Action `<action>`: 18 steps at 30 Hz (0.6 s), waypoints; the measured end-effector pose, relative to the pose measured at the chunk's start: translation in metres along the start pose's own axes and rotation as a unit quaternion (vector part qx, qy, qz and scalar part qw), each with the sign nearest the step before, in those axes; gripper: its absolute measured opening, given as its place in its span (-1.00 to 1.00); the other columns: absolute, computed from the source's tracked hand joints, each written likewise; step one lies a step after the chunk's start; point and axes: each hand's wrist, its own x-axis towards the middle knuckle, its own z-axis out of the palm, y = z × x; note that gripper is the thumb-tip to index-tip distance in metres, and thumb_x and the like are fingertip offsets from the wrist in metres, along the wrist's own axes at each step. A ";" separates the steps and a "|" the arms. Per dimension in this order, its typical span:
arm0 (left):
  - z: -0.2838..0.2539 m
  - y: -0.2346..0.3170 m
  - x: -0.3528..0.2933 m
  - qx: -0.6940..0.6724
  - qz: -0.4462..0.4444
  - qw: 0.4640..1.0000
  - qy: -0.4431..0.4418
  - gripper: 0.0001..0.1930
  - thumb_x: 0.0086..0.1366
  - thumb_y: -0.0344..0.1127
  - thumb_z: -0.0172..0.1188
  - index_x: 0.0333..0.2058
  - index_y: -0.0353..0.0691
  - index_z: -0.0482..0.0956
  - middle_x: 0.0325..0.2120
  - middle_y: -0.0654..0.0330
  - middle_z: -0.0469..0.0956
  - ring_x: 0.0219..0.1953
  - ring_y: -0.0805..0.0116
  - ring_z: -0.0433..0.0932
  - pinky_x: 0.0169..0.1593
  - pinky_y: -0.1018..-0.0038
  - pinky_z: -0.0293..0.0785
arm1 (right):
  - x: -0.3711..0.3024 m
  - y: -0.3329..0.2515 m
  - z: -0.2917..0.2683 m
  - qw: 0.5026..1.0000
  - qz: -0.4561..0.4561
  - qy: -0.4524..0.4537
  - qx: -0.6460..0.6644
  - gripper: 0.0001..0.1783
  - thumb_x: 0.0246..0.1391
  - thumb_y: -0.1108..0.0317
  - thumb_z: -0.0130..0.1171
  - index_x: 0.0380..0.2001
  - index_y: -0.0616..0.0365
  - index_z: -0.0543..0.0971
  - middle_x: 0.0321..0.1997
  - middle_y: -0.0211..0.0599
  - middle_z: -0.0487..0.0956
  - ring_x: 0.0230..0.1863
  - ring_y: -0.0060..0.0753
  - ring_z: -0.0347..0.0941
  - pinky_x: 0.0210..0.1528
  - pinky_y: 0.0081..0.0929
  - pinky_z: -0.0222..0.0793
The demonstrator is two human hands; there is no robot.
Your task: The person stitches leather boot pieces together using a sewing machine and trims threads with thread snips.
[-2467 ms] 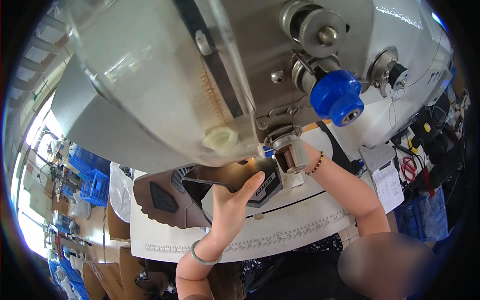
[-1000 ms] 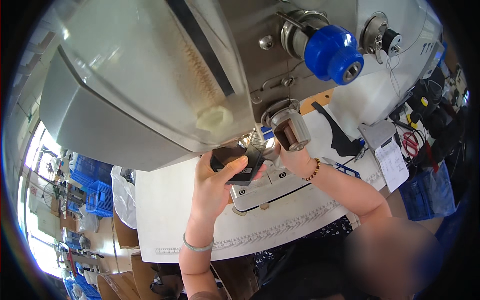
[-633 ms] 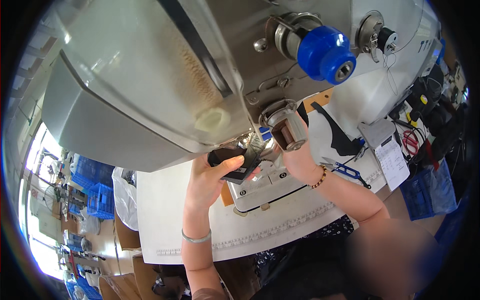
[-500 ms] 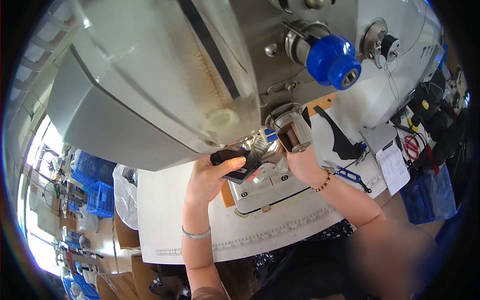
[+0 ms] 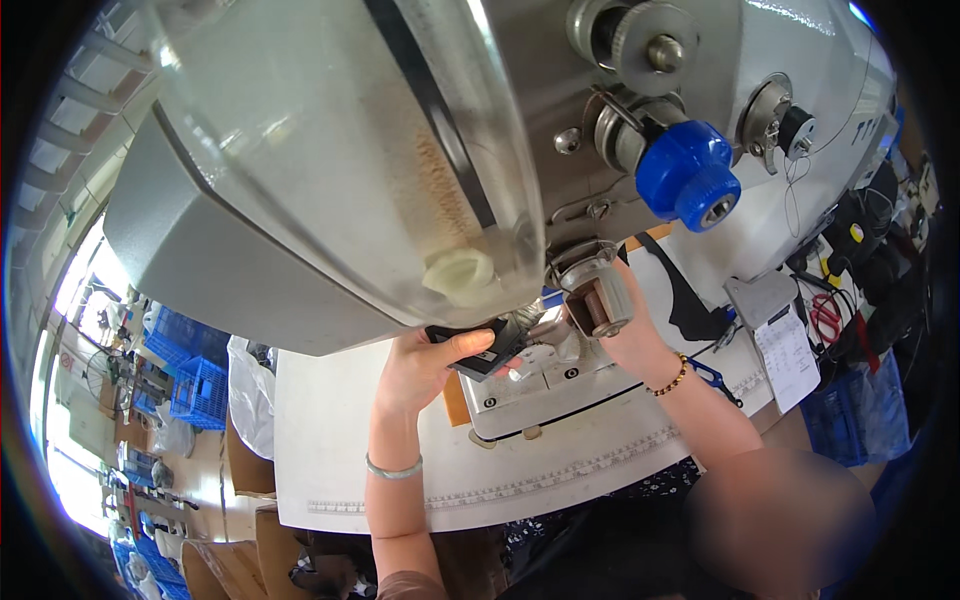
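My left hand (image 5: pixel 412 372) grips a flat black piece (image 5: pixel 478 358), thumb on top and fingertips beneath. The piece sits beside the needle area of a large grey sewing machine (image 5: pixel 260 265), above its pale metal bed plate (image 5: pixel 520 398); its far end is hidden by the machine head. On the other side of the needle area is my right hand (image 5: pixel 640 340). A metal thread-guide part (image 5: pixel 600 300) covers its fingers, so I cannot see whether it holds anything. A blue tension knob (image 5: pixel 690 175) juts from the machine's face above.
On the white table are a printed ruler strip (image 5: pixel 590 457), a black strap-like cut piece (image 5: pixel 690 300) and blue-handled snips (image 5: pixel 715 380). A paper sheet (image 5: pixel 785 355) and red-handled scissors (image 5: pixel 826 312) lie at the right. Blue crates (image 5: pixel 200 390) stand on the left.
The whole view has shifted, so the machine appears slightly lower and further right. My left hand keeps its grip on the black piece; my right hand stays behind the machine head.
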 end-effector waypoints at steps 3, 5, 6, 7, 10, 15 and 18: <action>0.000 0.000 0.002 0.005 0.001 1.000 0.004 -0.73 0.06 -0.50 0.15 -0.29 -0.61 0.42 -0.45 -0.15 0.53 -0.46 0.03 0.58 -0.43 0.33 0.56 | 0.002 -0.004 0.001 1.000 0.020 0.012 0.010 -0.77 0.04 0.39 0.14 -0.28 0.20 0.33 -0.42 -0.55 0.34 -0.40 -0.79 0.20 -0.34 -0.76 0.16; -0.003 -0.001 0.006 0.005 -0.011 1.000 -0.011 -0.74 0.10 -0.50 0.15 -0.26 -0.60 0.42 -0.44 -0.11 0.54 -0.43 0.07 0.58 -0.40 0.35 0.54 | 0.001 -0.009 -0.001 0.999 0.039 0.024 0.014 -0.76 0.04 0.38 0.14 -0.28 0.21 0.33 -0.43 -0.54 0.34 -0.40 -0.78 0.21 -0.35 -0.76 0.17; -0.006 -0.002 0.006 0.000 -0.009 1.000 -0.017 -0.74 0.09 -0.50 0.15 -0.27 -0.60 0.43 -0.44 -0.11 0.54 -0.43 0.07 0.58 -0.39 0.35 0.54 | 0.000 -0.009 -0.001 0.999 0.006 0.012 -0.036 -0.77 0.05 0.37 0.14 -0.28 0.20 0.34 -0.43 -0.53 0.35 -0.40 -0.78 0.22 -0.35 -0.75 0.19; -0.007 -0.003 0.006 -0.005 -0.007 1.000 -0.024 -0.74 0.09 -0.50 0.15 -0.28 -0.61 0.43 -0.44 -0.12 0.54 -0.43 0.07 0.58 -0.39 0.35 0.54 | -0.002 -0.010 -0.003 0.996 -0.027 0.000 -0.086 -0.77 0.06 0.35 0.14 -0.29 0.20 0.35 -0.44 -0.51 0.36 -0.39 -0.78 0.24 -0.36 -0.75 0.20; -0.010 -0.003 0.003 -0.009 -0.026 1.000 -0.002 -0.74 0.09 -0.51 0.14 -0.30 -0.65 0.43 -0.45 -0.14 0.53 -0.43 0.05 0.58 -0.38 0.35 0.54 | -0.021 -0.006 -0.015 0.964 -0.094 0.044 -0.245 -0.79 0.04 0.35 0.15 -0.33 0.21 0.37 -0.48 -0.43 0.38 -0.45 -0.68 0.30 -0.40 -0.74 0.22; -0.001 -0.005 0.002 -0.025 -0.028 0.998 0.044 -0.78 0.06 -0.52 0.08 -0.35 -0.64 0.42 -0.51 -0.19 0.52 -0.52 0.03 0.58 -0.47 0.37 0.56 | -0.093 -0.004 -0.069 0.669 -0.179 0.073 -0.718 -0.78 -0.07 0.35 0.17 -0.40 0.25 0.40 -0.38 -0.17 0.38 -0.34 -0.14 0.31 -0.25 -0.37 0.27; 0.004 -0.004 0.004 -0.058 -0.039 0.996 0.051 -0.79 0.07 -0.53 0.08 -0.35 -0.62 0.41 -0.52 -0.19 0.52 -0.52 0.05 0.58 -0.49 0.40 0.54 | -0.123 0.011 -0.101 0.615 -0.071 0.104 -0.778 -0.79 -0.06 0.35 0.15 -0.41 0.24 0.40 -0.36 -0.14 0.35 -0.27 -0.10 0.28 -0.17 -0.25 0.22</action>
